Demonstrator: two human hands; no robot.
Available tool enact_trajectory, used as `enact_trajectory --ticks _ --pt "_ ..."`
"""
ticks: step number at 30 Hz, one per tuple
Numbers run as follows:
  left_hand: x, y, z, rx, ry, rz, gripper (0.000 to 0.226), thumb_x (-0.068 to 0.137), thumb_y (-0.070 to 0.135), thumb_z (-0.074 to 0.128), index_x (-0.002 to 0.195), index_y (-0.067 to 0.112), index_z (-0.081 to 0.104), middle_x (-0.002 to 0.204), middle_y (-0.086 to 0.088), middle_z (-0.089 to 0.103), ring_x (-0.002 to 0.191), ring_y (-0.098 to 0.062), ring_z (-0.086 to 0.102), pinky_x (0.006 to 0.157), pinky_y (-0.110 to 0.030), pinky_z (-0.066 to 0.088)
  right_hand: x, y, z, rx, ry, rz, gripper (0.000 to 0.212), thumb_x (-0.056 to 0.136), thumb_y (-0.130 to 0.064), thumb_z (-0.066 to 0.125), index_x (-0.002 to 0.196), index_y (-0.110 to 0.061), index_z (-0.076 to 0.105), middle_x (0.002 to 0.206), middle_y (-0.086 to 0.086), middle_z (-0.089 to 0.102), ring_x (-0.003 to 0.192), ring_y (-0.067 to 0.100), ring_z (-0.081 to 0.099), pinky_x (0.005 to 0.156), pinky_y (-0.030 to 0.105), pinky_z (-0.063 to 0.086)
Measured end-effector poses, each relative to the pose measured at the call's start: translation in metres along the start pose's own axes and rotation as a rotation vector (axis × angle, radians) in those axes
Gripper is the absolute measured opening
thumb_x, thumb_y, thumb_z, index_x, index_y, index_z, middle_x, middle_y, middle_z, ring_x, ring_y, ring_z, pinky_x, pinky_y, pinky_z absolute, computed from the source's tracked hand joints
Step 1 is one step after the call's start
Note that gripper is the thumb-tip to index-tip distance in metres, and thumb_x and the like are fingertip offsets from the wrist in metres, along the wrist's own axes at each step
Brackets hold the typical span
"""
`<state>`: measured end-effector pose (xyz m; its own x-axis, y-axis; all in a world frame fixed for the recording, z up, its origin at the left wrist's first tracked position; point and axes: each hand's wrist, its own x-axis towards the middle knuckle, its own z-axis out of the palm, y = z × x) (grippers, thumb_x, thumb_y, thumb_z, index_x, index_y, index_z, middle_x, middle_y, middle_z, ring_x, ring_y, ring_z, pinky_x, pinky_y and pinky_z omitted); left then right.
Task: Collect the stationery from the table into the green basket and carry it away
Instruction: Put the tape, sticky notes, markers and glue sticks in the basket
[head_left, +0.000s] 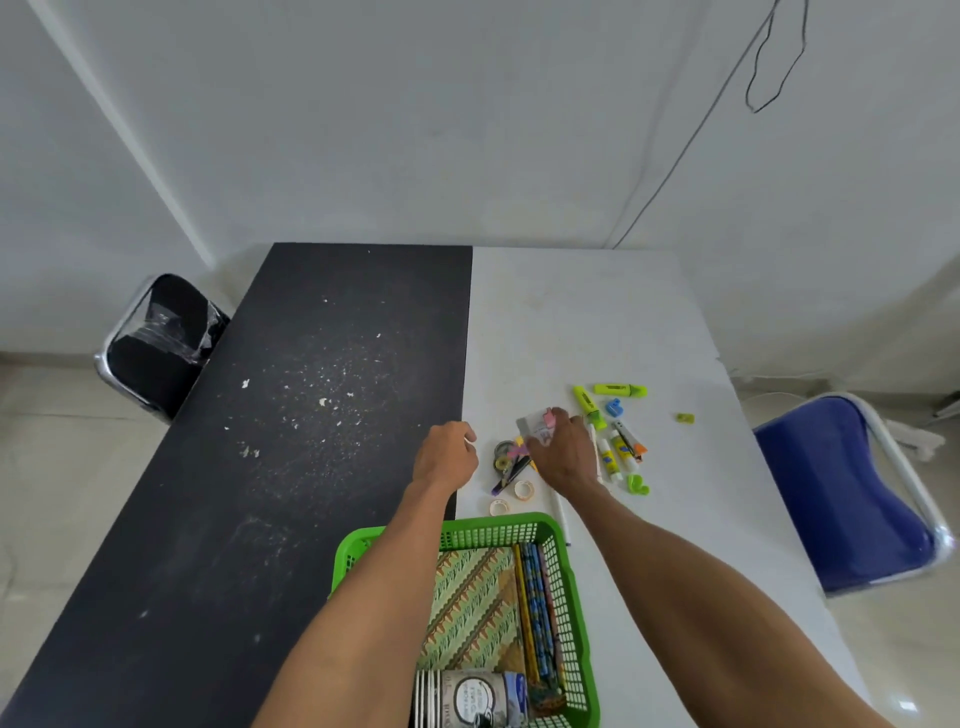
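The green basket (566, 566) stands at the table's near edge, holding a patterned book, several pencils and other items. Beyond it, stationery lies scattered on the white table half: two yellow highlighters (618, 389), glue sticks (609, 457), a blue sharpener (614, 407), tape rolls (523, 490) and pens (511, 475). My right hand (563, 449) grips a small flat grey packet (535, 423) with pink marks, just above the pile. My left hand (448, 457) hovers loosely curled near the seam between the black and white halves, holding nothing that I can see.
The black table half (260, 441) on the left is speckled with white crumbs. A black chair (156, 343) stands at the far left, a blue chair (852, 493) at the right. A small green sharpener (685, 417) lies apart on the right.
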<state>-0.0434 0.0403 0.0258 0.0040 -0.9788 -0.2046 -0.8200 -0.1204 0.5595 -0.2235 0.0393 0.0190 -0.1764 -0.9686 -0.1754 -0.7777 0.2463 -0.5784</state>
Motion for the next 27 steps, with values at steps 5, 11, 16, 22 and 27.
enact_trajectory --ticks 5,11,16,22,27 --pt "-0.045 0.003 -0.011 0.016 0.014 -0.013 0.030 0.090 0.009 0.049 0.112 0.016 0.068 0.109 -0.006 0.069 0.093 -0.023 0.066 0.079 -0.036 0.056 -0.047 -0.010 -0.003 0.023 -0.039 -0.047 0.061 0.084 -0.032 0.066 0.136 -0.012 0.043 0.126 0.015 0.052 0.115 0.032 0.052 0.094 0.037 0.044" --pt "-0.092 -0.003 -0.026 0.051 0.051 -0.032 0.031 0.090 0.006 0.048 0.109 0.016 0.070 0.109 -0.006 0.070 0.098 -0.024 0.065 0.085 -0.038 0.055 -0.091 -0.021 0.002 0.027 -0.082 -0.122 0.058 0.083 -0.033 0.067 0.133 -0.013 0.046 0.124 0.013 0.053 0.111 0.030 0.054 0.089 0.034 0.044" --pt "-0.111 -0.012 -0.034 0.055 0.056 -0.052 0.030 0.091 0.006 0.049 0.110 0.017 0.069 0.111 -0.006 0.070 0.098 -0.023 0.066 0.086 -0.037 0.056 -0.118 -0.032 0.010 0.063 -0.114 -0.167 0.054 0.082 -0.031 0.068 0.128 -0.011 0.049 0.122 0.009 0.056 0.113 0.028 0.053 0.090 0.033 0.045" --pt "-0.108 -0.019 -0.044 0.038 0.059 -0.033 0.029 0.092 0.009 0.049 0.110 0.018 0.069 0.111 -0.006 0.069 0.097 -0.022 0.066 0.086 -0.037 0.056 -0.133 -0.038 0.029 0.069 -0.158 -0.111 0.059 0.079 -0.035 0.069 0.130 -0.011 0.050 0.122 0.009 0.059 0.112 0.028 0.055 0.089 0.034 0.046" --pt "-0.093 -0.031 -0.048 0.029 0.049 -0.019 0.029 0.091 0.007 0.047 0.109 0.015 0.069 0.111 -0.007 0.069 0.098 -0.022 0.065 0.086 -0.037 0.055 -0.137 -0.042 0.038 0.065 -0.149 -0.070 0.057 0.076 -0.036 0.070 0.125 -0.012 0.054 0.119 0.008 0.062 0.107 0.026 0.058 0.085 0.032 0.048"
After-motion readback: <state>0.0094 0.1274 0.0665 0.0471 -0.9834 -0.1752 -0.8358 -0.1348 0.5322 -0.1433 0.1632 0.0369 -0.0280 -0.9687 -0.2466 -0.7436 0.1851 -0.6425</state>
